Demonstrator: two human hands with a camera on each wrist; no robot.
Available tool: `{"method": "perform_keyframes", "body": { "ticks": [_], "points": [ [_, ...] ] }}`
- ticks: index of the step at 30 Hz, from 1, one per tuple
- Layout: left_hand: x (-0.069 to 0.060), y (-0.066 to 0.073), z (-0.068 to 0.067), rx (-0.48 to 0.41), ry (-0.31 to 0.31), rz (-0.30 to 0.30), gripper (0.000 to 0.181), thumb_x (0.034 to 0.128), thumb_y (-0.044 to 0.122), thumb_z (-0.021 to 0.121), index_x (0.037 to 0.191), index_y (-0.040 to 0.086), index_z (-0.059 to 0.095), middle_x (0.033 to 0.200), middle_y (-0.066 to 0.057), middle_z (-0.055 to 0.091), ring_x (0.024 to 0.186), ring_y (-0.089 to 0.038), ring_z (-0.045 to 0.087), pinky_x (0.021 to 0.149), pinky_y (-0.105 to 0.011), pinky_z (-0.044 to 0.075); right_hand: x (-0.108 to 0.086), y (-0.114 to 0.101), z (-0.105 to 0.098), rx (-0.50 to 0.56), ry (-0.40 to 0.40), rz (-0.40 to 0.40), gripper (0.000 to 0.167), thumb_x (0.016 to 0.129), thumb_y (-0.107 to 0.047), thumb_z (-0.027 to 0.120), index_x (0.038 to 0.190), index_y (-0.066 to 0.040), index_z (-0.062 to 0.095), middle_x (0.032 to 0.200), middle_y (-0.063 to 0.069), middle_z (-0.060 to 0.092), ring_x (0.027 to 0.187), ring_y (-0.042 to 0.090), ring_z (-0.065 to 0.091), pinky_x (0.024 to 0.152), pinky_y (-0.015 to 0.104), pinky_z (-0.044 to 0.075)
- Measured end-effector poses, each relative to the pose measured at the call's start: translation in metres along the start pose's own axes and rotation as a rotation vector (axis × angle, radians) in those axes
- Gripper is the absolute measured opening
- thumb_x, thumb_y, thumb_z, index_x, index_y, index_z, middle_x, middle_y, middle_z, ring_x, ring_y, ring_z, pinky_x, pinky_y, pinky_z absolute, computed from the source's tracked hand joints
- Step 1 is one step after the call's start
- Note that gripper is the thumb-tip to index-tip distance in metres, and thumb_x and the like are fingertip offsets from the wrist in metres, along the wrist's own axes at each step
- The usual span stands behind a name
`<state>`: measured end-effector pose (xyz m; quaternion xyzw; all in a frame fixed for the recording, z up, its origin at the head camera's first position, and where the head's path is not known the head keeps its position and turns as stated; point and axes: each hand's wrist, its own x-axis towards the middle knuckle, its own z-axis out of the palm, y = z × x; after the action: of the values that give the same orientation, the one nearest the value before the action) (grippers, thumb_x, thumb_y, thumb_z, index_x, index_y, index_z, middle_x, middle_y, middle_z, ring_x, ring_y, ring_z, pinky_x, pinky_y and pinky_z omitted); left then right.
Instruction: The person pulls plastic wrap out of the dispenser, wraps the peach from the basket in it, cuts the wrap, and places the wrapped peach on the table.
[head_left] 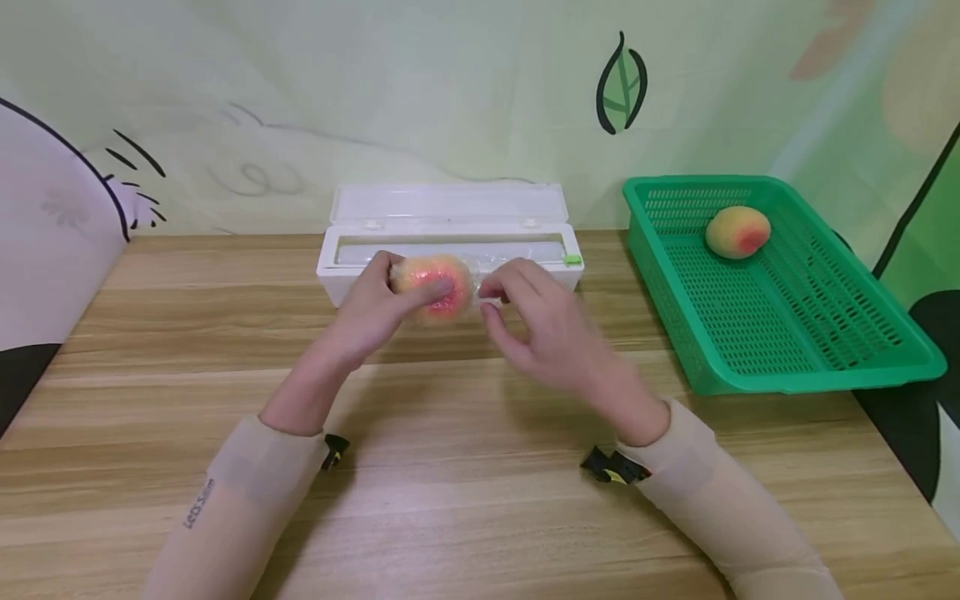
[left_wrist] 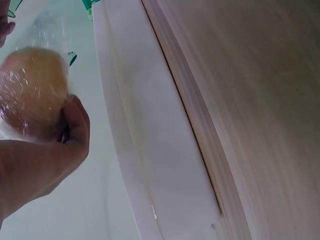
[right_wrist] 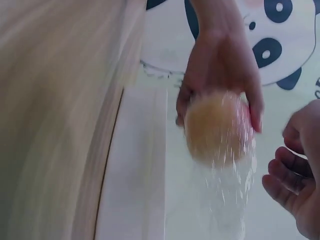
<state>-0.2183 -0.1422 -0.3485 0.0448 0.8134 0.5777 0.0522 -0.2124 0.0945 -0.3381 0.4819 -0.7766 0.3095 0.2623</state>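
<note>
My left hand (head_left: 375, 304) grips a peach (head_left: 441, 302) covered in clear plastic wrap, its thumb across the pink front. In the left wrist view, its fingers curl behind the wrapped peach (left_wrist: 37, 90). A loose tail of plastic wrap (right_wrist: 222, 200) trails from the fruit on the side toward my right hand (head_left: 551, 325). That hand hovers by this tail, fingers loosely bent, thumb and forefinger apart. The right wrist view shows its fingers (right_wrist: 285, 180) beside the wrap, with a gap. Behind both hands stands a white wrap dispenser (head_left: 446, 229), lid up, roll inside.
A green plastic basket (head_left: 675, 308) stands on the right of the wooden table (head_left: 450, 500). One unwrapped peach (head_left: 738, 232) lies in its far part. A printed cloth backdrop (head_left: 450, 100) rises behind the table. The dispenser has a small green piece (head_left: 573, 260) at its right end.
</note>
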Motion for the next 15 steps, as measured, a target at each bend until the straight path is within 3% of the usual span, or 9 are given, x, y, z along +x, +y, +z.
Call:
{"method": "perform_keyframes", "body": {
  "ticks": [3, 5, 10, 15],
  "points": [
    [-0.001, 0.001, 0.001, -0.030, 0.075, 0.022, 0.072, 0.0875, 0.049, 0.079, 0.126, -0.001, 0.044, 0.118, -0.015, 0.057, 0.098, -0.023, 0.054, 0.081, -0.036, 0.047, 0.000, -0.005, 0.007, 0.117, 0.034, 0.038, 0.012, 0.093, 0.003, 0.056, 0.103, 0.005, 0.062, 0.094, 0.012, 0.063, 0.084, 0.020, 0.060, 0.074, 0.029, 0.054],
    [-0.001, 0.001, 0.002, -0.043, 0.099, 0.036, 0.073, 0.0864, 0.050, 0.080, 0.127, 0.000, 0.045, 0.120, -0.014, 0.058, 0.100, -0.023, 0.056, 0.083, -0.035, 0.048, -0.001, -0.008, 0.011, 0.162, 0.039, 0.091, 0.018, 0.093, 0.003, 0.055, 0.109, 0.007, 0.062, 0.099, 0.013, 0.064, 0.088, 0.021, 0.060, 0.077, 0.030, 0.055],
    [-0.001, 0.003, 0.004, -0.088, 0.090, 0.062, 0.074, 0.0858, 0.044, 0.083, 0.133, 0.002, 0.045, 0.123, -0.014, 0.057, 0.104, -0.024, 0.060, 0.086, -0.036, 0.051, -0.004, -0.011, 0.017, 0.243, 0.066, 0.240, 0.032, 0.094, 0.004, 0.056, 0.126, 0.008, 0.057, 0.114, 0.016, 0.059, 0.104, 0.025, 0.058, 0.090, 0.032, 0.054],
    [-0.002, 0.003, 0.006, -0.148, 0.048, 0.127, 0.071, 0.0861, 0.032, 0.085, 0.135, 0.001, 0.043, 0.128, -0.015, 0.056, 0.112, -0.026, 0.061, 0.091, -0.038, 0.053, -0.005, -0.013, 0.019, 0.359, 0.101, 0.386, 0.035, 0.097, 0.004, 0.058, 0.132, 0.007, 0.052, 0.123, 0.014, 0.053, 0.112, 0.022, 0.056, 0.095, 0.030, 0.053]
  ]
}}
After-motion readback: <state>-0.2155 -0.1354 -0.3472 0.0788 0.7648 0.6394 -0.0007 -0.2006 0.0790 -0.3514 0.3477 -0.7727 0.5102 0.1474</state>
